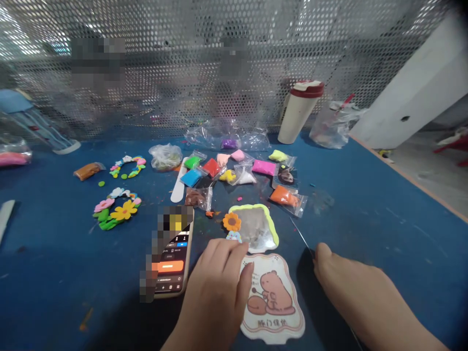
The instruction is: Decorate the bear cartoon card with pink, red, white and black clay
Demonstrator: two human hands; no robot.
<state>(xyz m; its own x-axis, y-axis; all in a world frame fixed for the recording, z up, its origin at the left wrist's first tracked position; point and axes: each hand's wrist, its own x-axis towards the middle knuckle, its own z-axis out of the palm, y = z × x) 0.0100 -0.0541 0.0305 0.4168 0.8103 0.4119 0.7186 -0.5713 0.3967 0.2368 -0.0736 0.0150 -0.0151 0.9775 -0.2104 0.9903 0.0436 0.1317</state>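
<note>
My left hand lies palm down over the left edge of a white card with a brown bear picture. Its fingertips reach the bottom of a small mirror with a yellow-green clay rim, an orange flower and a blue-white clay figure. To the right, my right hand is closed round a thin metal tool, whose tip points up and left above the blue table. A lit phone lies left of my left hand.
Bags of coloured clay, among them an orange one, lie beyond the mirror. Two clay wreaths are at left. A cream cup, a plastic bag and a blue bottle stand along the perforated metal screen.
</note>
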